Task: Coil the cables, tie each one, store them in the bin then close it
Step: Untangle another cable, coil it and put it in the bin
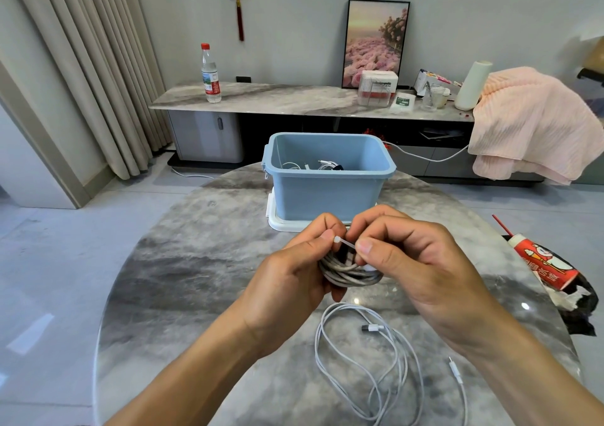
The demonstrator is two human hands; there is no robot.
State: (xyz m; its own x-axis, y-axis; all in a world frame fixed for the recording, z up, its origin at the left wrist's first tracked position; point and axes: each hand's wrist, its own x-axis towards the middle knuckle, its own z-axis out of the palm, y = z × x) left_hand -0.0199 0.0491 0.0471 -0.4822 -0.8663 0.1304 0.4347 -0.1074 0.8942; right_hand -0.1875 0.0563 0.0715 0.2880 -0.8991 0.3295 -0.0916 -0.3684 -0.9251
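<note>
A coiled grey-white cable hangs above the round marble table, held between both hands. My left hand grips the coil and pinches one end of a white tie. My right hand pinches the tie's other end against the coil. A second white cable lies loose and tangled on the table in front of me. The blue bin stands open at the table's far side, with several white cables inside. Its white lid lies under the bin.
A red printed pack on a black bag lies at the table's right edge. Behind the table, a long sideboard carries a water bottle, boxes and a framed picture. A pink blanket drapes over its right end.
</note>
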